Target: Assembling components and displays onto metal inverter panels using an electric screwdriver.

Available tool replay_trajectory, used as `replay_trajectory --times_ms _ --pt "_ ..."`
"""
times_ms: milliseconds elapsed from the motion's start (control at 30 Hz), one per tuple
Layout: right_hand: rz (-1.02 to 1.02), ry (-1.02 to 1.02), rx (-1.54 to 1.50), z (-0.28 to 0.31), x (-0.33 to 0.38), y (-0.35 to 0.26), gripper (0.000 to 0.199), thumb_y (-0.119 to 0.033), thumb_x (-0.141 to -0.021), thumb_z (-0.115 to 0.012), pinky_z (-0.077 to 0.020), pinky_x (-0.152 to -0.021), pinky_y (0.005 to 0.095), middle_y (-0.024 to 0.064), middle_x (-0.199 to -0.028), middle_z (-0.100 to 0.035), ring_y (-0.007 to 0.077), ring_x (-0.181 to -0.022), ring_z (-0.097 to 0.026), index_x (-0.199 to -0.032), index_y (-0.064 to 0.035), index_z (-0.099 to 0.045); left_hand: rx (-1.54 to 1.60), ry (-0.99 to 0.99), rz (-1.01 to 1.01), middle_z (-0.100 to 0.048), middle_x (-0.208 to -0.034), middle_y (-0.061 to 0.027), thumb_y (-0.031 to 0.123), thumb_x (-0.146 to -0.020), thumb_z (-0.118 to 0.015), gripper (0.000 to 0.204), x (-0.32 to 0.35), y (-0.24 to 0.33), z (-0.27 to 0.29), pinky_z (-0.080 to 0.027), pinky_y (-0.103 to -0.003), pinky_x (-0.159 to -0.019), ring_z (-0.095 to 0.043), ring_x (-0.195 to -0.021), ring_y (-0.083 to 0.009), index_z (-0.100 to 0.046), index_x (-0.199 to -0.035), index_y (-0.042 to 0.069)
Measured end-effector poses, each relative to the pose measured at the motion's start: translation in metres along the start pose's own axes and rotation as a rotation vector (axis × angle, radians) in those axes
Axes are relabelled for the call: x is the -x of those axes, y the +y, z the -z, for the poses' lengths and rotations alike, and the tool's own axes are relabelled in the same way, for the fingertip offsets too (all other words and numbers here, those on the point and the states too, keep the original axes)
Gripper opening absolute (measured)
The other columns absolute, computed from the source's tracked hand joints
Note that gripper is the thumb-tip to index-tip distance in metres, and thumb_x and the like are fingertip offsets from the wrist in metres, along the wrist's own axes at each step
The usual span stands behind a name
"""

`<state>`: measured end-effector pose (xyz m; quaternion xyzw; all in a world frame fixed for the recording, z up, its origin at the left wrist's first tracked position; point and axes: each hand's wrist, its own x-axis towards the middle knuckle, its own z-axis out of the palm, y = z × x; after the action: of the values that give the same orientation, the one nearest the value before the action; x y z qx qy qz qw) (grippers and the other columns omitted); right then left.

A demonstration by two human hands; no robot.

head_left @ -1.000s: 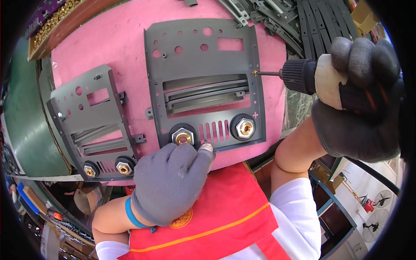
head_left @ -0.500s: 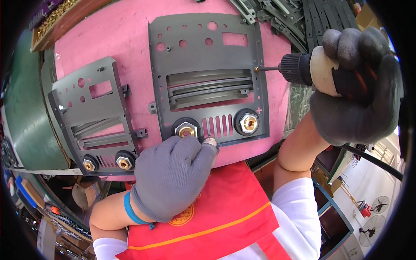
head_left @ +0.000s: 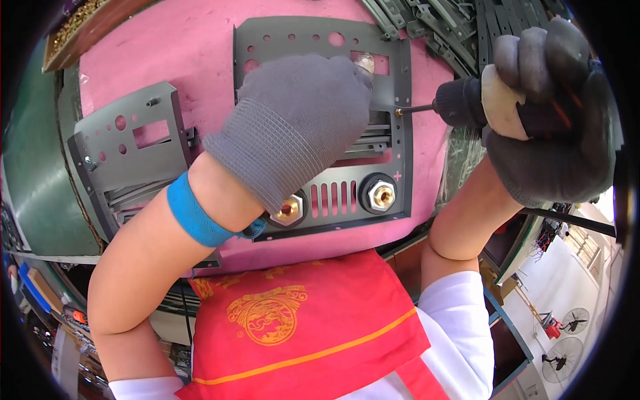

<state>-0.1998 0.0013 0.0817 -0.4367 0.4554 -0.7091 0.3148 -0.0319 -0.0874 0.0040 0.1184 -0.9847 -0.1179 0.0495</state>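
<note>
A grey sheet-metal panel [head_left: 310, 37] lies on a pink mat, with holes, slots and two round brass-and-steel fittings near its close edge. My left hand [head_left: 303, 110], in a grey glove, is over the middle of this panel, back upward. One worn fingertip shows beside the rectangular cutout; the other fingers are hidden. My right hand [head_left: 547, 170], in a dark glove, is closed round a power screwdriver [head_left: 460, 103]. Its bit points left and meets a small brass screw [head_left: 399, 113] at the panel's right edge.
A second, similar panel [head_left: 133, 130] lies to the left, partly behind my left forearm. Grey metal strips [head_left: 447, 30] are piled at the far right of the pink mat [head_left: 193, 47]. A wooden box of small brass parts [head_left: 73, 23] stands at the far left.
My left hand has moved from the near edge of the panel up and right over its middle, covering part of the slots. The screwdriver has stayed at the right edge.
</note>
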Motion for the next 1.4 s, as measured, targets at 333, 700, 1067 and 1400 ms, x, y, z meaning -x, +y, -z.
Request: replay_trajectory --times_ms 333,700,1067,1400 --pt "-0.104 -0.195 0.061 0.012 -0.001 -0.004 0.02 -0.023 -0.09 -0.051 -0.0268 -0.061 0.028 0.0023 -0.076 -0.037 0.0112 -0.063 -0.036 -0.081 -0.0068 -0.044 0.04 -0.047 0.031 -0.057 -0.082 -0.0063 0.027 -0.087 -0.062 0.04 0.001 0.003 -0.001 -0.051 -0.036 -0.062 -0.061 -0.075 -0.0227 -0.059 -0.121 0.005" --pt "-0.148 -0.85 -0.17 0.053 -0.021 -0.039 0.04 -0.035 -0.08 -0.074 -0.0441 -0.063 0.0203 0.0069 -0.09 -0.057 0.0107 -0.072 -0.052 -0.1 -0.0078 -0.054 1.003 0.192 0.268 -0.059 -0.087 -0.0066 0.021 -0.095 -0.055 0.032 0.011 0.002 0.018 -0.048 -0.027 -0.063 -0.055 -0.068 -0.0146 -0.059 -0.119 0.0" --pt "-0.162 -0.881 -0.61 0.018 0.01 -0.038 0.039 -0.037 -0.084 -0.066 -0.0445 -0.07 0.028 0.0091 -0.097 -0.058 0.0162 -0.08 -0.055 -0.106 -0.0075 -0.055 2.124 -0.081 0.716 -0.059 -0.095 -0.0019 0.029 -0.098 -0.055 0.044 0.033 0.028 0.039 -0.044 -0.019 -0.064 -0.052 -0.074 -0.0059 -0.051 -0.132 0.001" --pt "-0.216 -0.876 -1.015 0.016 0.039 -0.038 0.04 -0.039 -0.087 -0.059 -0.0448 -0.077 0.035 0.011 -0.103 -0.059 0.0211 -0.087 -0.057 -0.111 -0.0073 -0.057 2.233 -0.181 0.739 -0.052 -0.082 0.0016 0.045 -0.097 -0.054 0.043 0.039 0.028 0.033 -0.035 -0.02 -0.051 -0.042 -0.062 -0.0037 -0.058 -0.109 0.004"
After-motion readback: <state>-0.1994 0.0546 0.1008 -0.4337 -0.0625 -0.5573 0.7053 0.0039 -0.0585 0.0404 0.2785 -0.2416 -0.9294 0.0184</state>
